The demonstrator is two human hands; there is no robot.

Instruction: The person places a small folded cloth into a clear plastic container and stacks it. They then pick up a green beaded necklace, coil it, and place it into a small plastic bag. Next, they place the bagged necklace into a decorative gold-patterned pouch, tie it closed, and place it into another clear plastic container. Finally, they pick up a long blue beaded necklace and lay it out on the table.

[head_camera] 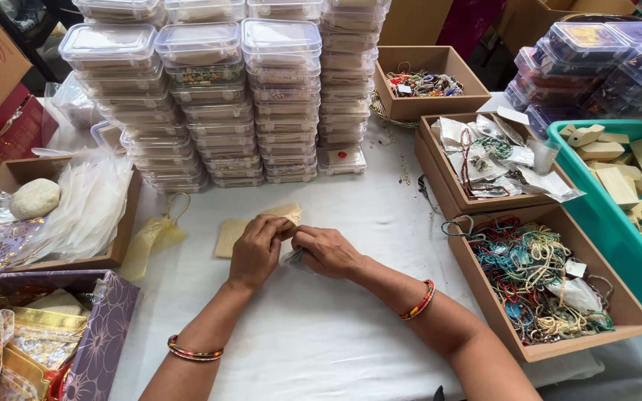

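Two bare arms are reaching up from the bottom edge, each wearing a bead bracelet [195, 350] at the wrist. Both hands are meeting over the white table [321, 327]. My left hand [258, 249] is closing its fingers on a small tan pouch [285, 213], which is poking out just above the knuckles. My right hand [326, 251] is touching the left one and is pinching something small and pale; I cannot tell what it is. A flat tan card [230, 237] is lying on the table, just left of the left hand.

Clear plastic boxes [217, 96] are standing in tall stacks behind the hands. On the right, a brown box [484, 293] is holding a tangle of bead strings [536, 278]. Behind it, another brown box [440, 160] is holding small packets, and a third [425, 82] is holding more beads. A green bin [596, 215] at the far right is holding pale blocks [618, 182]. On the left, a brown tray [124, 223] is holding clear bags and a round white lump [34, 198]. A yellow pouch [154, 238] is lying beside that tray. Shiny gold bags [31, 338] are sitting in a purple box [102, 334] at the bottom left.
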